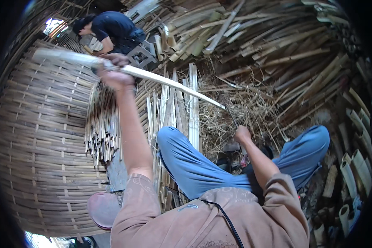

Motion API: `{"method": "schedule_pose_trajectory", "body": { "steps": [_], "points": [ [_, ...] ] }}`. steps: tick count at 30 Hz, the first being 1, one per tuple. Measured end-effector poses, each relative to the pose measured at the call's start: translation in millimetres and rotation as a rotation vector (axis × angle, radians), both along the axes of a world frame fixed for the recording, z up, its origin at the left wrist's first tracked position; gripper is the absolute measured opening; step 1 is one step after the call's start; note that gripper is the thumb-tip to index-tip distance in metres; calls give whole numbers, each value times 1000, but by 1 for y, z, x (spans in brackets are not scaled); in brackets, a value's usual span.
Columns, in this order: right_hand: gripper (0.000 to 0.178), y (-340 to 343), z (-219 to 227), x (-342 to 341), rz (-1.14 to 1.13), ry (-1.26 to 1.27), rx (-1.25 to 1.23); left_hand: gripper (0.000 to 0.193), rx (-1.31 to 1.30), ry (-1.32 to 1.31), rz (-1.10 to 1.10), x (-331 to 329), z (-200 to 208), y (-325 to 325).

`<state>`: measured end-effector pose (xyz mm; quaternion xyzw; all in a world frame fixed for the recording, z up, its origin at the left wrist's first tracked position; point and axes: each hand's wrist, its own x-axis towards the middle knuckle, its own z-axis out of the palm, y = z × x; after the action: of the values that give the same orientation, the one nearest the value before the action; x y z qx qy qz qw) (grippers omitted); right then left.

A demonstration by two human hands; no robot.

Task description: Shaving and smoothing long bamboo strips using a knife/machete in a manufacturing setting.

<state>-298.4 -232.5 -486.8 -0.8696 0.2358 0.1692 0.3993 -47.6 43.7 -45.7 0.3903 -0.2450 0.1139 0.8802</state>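
Likely splitting: my left hand [115,72] clamps long pale bamboo strip [173,84], right hand [242,134] clamps thin dark blade [232,116] just ahead; wants steady push.

Count along: you've got two hands in play, one left hand [115,75] and one right hand [242,134], plus two blue-trousered knees [171,138]! One long pale strip [169,82], yes, just the one, and one thin dark tool [232,116] for your tally. One co-worker [115,31], one stool [141,53]. Now you're on one big woven bamboo panel [41,136], one round pinkish disc [104,210], one black cord [226,217]. One bundle of thin sticks [105,124], one heap of shavings [252,103], and split bamboo lengths [285,41]? Dozens, too overlapped for your exact count!
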Motion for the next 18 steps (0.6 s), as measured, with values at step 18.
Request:
{"method": "schedule_pose_trajectory", "body": {
  "steps": [18],
  "points": [
    [33,-38,96,-55,-91,-164,-122,31,922,-29,342,36,-263,-96]
  ]
}}
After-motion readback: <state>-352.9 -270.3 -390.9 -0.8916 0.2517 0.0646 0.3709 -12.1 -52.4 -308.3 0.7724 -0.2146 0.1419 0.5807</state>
